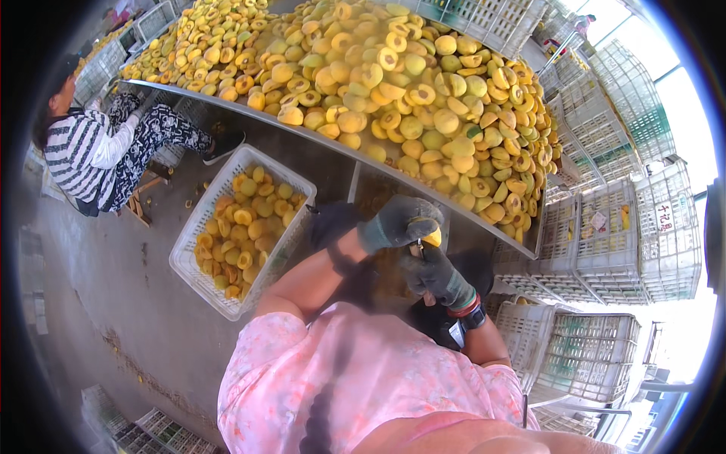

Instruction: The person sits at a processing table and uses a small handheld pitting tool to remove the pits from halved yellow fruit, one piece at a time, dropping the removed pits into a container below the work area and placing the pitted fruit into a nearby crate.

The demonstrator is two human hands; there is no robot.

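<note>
My left hand (pixel 391 227), in a dark grey-green work glove, grips a yellow peach half (pixel 434 237). Just below it, my right hand (pixel 439 278) is wrapped around a small hand tool (pixel 417 248). The tool's upper end meets the fruit, and the brownish butt of its handle shows under my fist. Its exact tip is hidden by the glove and the fruit. Both hands are close together over my lap, near the edge of a metal-rimmed table (pixel 317 138). Heaped on that table are many halved yellow peaches (pixel 363 74), several with pits or brown pit cavities showing.
A white plastic basket (pixel 195 238) of peach halves (pixel 249 221) stands on the floor to my left. Beyond it a co-worker (pixel 85 142) in a striped top sits by the table. Stacked plastic crates (pixel 607 227) rise at my right; more crates (pixel 176 431) lie at lower left.
</note>
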